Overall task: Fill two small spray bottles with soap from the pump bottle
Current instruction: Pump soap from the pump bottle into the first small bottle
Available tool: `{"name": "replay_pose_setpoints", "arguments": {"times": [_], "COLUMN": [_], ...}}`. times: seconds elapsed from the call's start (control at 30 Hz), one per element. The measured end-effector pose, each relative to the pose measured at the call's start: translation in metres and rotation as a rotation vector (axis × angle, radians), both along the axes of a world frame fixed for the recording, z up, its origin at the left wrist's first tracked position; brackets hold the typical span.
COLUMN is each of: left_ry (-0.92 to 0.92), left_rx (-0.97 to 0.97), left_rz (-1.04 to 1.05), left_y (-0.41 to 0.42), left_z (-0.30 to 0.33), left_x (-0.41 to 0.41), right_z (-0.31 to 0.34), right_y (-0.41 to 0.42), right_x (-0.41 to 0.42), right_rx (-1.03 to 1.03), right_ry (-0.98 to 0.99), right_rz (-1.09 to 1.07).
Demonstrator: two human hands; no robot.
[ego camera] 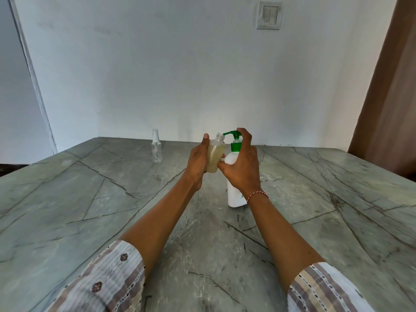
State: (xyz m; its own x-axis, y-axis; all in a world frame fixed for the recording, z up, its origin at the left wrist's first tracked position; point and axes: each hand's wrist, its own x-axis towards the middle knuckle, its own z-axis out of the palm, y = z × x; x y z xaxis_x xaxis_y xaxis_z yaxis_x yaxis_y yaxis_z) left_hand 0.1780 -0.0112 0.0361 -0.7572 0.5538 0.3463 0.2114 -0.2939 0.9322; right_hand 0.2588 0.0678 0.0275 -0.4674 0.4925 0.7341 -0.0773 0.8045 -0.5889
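Note:
My left hand point(198, 161) grips a small uncapped clear bottle point(215, 155) holding yellowish soap, tilted with its open neck just under the green nozzle. The white pump bottle point(234, 192) stands upright on the table with a green pump head point(234, 137). My right hand point(242, 163) wraps round the pump bottle's shoulder, thumb on its left side, with a finger resting on top of the pump head. A second small clear spray bottle point(156, 147), capped and seemingly empty, stands further back to the left.
The grey-green marble table point(112, 210) stretches wide on all sides. A white wall rises behind it, with a switch plate point(269, 15) high up. A brown curtain point(389, 97) hangs at the right.

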Motion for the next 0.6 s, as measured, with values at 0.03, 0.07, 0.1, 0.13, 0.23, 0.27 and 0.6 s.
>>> {"name": "replay_pose_setpoints", "arguments": {"times": [0.03,0.07,0.1,0.13,0.23,0.27,0.6], "left_ry": [0.002,0.001,-0.005,-0.011,-0.012,-0.013,-0.017], "left_rx": [0.001,0.001,0.001,0.000,-0.011,-0.018,-0.028], "left_rz": [-0.003,-0.005,-0.006,-0.004,0.005,0.009,0.033], "left_y": [-0.0003,-0.0004,-0.0003,-0.0001,0.0014,0.0017,-0.0003], "left_z": [-0.0004,-0.0004,-0.0004,-0.0001,0.0009,0.0010,0.0016], "left_x": [-0.0003,-0.0003,-0.0001,0.0005,0.0019,0.0023,0.0023], "right_z": [-0.0002,-0.0001,-0.0002,-0.0001,0.0001,0.0001,0.0014], "right_y": [0.0002,0.0005,0.0005,0.0003,0.0004,0.0010,0.0036], "right_x": [0.0003,0.0005,0.0010,0.0012,0.0023,0.0028,-0.0002], "right_rx": [0.001,0.004,0.007,0.009,0.005,-0.001,0.006], "right_ry": [-0.002,-0.006,-0.012,-0.020,-0.033,-0.034,-0.056], "right_rz": [-0.001,0.000,0.003,0.006,0.021,0.030,0.060]}}
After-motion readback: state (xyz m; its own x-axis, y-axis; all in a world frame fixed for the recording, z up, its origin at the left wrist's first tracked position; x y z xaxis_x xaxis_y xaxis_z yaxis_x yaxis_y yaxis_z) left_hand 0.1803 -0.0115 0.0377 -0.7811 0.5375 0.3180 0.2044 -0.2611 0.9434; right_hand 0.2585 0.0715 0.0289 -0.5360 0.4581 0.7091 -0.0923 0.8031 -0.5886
